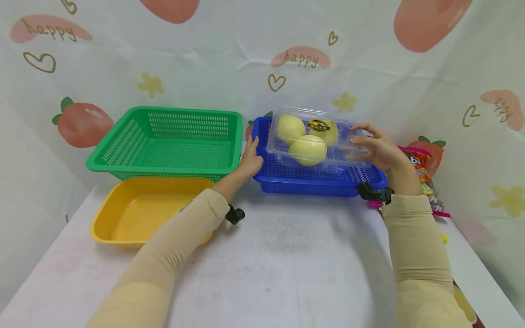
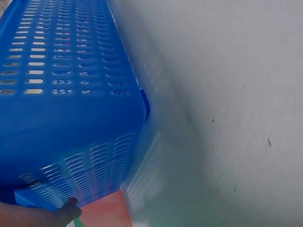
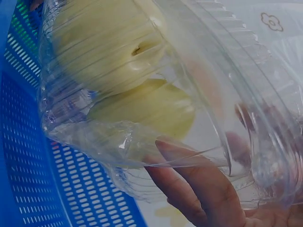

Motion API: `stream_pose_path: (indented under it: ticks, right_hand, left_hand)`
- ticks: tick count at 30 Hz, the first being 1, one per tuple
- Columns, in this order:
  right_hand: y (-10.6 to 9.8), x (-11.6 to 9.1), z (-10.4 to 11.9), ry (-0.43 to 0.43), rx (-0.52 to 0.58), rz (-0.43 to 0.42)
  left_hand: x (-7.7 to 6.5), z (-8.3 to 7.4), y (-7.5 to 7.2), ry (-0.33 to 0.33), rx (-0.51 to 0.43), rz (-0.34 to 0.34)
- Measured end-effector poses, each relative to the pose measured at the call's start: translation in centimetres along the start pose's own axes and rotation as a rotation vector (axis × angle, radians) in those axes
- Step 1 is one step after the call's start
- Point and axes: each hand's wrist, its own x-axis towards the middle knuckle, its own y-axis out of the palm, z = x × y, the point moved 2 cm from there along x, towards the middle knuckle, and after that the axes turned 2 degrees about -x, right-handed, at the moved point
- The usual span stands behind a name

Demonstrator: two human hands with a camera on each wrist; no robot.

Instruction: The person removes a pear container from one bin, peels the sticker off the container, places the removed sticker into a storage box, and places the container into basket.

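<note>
Over the blue basket: clear box of pale fruit
Right hand: curled round the box's fruitless end, seemingly bearing weight
Left hand: straight-fingered against basket's left end, probably steadying it

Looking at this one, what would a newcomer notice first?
Probably the clear plastic box of pale yellow fruit, gripped at its right end by the right hand over the blue basket. After that, the bright green basket to the left draws attention, with the yellow tub in front of it.
</note>
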Motion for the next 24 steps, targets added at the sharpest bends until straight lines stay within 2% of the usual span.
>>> stream_pose_path:
  ticks: [9,11,15,18,21,24]
  right_hand:
    - [0.3,-1.1,0.4,0.006,-0.003,-0.004]
    - [0.4,-1.4,0.5,0.011,-0.012,-0.012]
    - [0.5,-1.9,0.5,0.01,-0.044,-0.018]
    - [0.6,-2.4,0.5,0.004,-0.043,-0.002]
    - [0.8,-2.8,0.4,0.001,-0.04,0.001]
    - [1.1,-3.2,0.5,-0.021,-0.022,0.026]
  left_hand:
    - [0.2,0.1,0.0,0.013,0.021,0.006]
    - [0.2,-0.1,-0.1,0.019,0.066,0.022]
    - [0.4,-0.5,-0.1,0.069,0.225,0.071]
    - [0.5,-0.9,-0.3,0.11,0.273,0.068]
    - [0.5,-1.6,-0.8,0.124,0.19,-0.005]
    - [0.1,-2.7,-1.3,0.124,0.024,-0.071]
